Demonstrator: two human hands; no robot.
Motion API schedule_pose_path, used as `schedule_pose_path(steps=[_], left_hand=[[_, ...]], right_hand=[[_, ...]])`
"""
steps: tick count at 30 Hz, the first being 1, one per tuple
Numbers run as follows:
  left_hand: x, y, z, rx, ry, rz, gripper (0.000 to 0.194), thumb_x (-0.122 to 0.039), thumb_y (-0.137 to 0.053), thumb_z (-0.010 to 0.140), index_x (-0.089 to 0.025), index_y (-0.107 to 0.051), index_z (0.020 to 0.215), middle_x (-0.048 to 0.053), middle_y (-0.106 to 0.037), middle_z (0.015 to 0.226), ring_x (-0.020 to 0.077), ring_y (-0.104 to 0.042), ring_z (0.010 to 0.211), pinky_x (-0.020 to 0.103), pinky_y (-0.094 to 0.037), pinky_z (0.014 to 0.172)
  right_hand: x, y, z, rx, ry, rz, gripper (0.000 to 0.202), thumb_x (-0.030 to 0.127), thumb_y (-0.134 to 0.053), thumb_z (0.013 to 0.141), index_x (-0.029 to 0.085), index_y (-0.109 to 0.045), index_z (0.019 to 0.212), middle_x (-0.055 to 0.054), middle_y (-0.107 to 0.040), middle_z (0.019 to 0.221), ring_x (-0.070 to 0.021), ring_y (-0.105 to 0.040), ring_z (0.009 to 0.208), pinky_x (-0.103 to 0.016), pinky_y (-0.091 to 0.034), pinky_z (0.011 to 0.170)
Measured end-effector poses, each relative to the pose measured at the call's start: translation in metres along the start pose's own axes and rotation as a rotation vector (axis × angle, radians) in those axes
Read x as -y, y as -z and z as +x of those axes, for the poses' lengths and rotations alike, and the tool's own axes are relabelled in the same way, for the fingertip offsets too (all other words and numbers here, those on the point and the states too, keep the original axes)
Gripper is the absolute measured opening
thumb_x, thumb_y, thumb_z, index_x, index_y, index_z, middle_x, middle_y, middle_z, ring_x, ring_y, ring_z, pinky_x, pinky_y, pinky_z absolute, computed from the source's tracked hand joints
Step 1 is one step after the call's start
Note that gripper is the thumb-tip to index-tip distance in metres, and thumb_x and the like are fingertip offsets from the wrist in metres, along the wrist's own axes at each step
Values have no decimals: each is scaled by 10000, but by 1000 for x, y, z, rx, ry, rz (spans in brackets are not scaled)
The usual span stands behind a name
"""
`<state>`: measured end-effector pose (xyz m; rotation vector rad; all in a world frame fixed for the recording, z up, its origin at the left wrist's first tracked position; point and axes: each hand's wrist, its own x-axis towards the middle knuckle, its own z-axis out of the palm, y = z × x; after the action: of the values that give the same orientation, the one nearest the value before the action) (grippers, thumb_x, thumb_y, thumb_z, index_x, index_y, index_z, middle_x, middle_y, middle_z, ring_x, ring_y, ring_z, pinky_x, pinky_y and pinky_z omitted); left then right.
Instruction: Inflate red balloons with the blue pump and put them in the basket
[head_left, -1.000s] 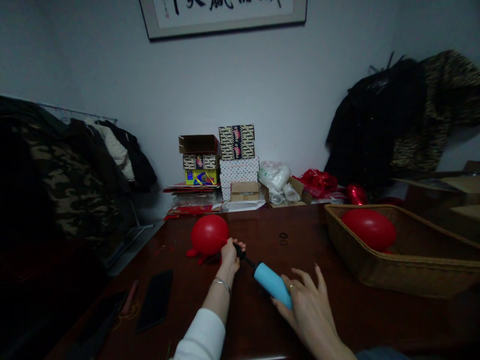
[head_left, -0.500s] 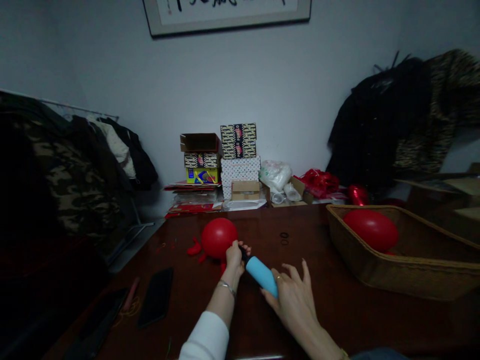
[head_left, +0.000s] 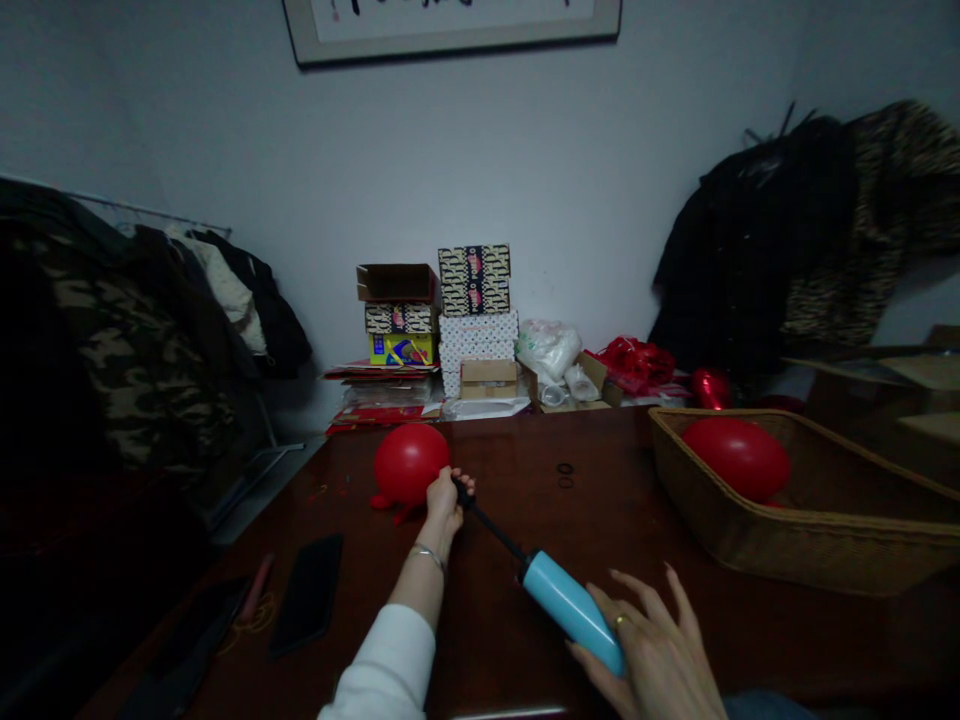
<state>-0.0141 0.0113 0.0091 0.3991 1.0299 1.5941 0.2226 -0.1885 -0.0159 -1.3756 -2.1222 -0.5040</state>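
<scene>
A light blue hand pump (head_left: 574, 612) lies diagonally over the table, its black rod drawn out of the barrel. My left hand (head_left: 446, 500) is closed around the pump's black end and the neck of an inflated red balloon (head_left: 410, 464). The neck itself is hidden by my fingers. My right hand (head_left: 656, 640) grips the blue barrel between thumb and palm, with several fingers stretched out. Small uninflated red balloons (head_left: 381, 501) lie beside and under the inflated one.
A wicker basket (head_left: 810, 545) with a red balloon (head_left: 736, 458) stands at the right. A black phone (head_left: 307, 594) lies at the left. Two dark rings (head_left: 565, 475) rest mid-table. Stacked boxes (head_left: 478, 340) are behind the table's far edge.
My right hand has pulled the blue barrel back toward the lower right, exposing the black rod. My left hand and the held balloon have shifted left.
</scene>
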Motion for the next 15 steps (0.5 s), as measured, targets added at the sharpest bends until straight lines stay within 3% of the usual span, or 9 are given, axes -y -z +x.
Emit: schedule_pose_path(steps=[6, 15], left_hand=[[4, -7, -6, 4, 3, -2, 207, -149, -414, 867, -133, -492, 676, 19, -528, 490, 104, -535, 402, 179, -395, 392], [31, -14, -28, 29, 55, -37, 195, -181, -427, 870, -132, -498, 696, 42, -547, 488, 149, -581, 425, 209, -433, 404]], right_hand=[[3, 1, 3, -1, -79, -8, 387, 494, -571, 787, 217, -635, 1051, -36, -710, 940, -285, -558, 1038, -577, -9, 1073], [29, -3, 51, 93, -274, 81, 352, 373, -660, 721, 180, -666, 1015, -56, -711, 831, -290, -554, 1046, -557, -74, 1089]])
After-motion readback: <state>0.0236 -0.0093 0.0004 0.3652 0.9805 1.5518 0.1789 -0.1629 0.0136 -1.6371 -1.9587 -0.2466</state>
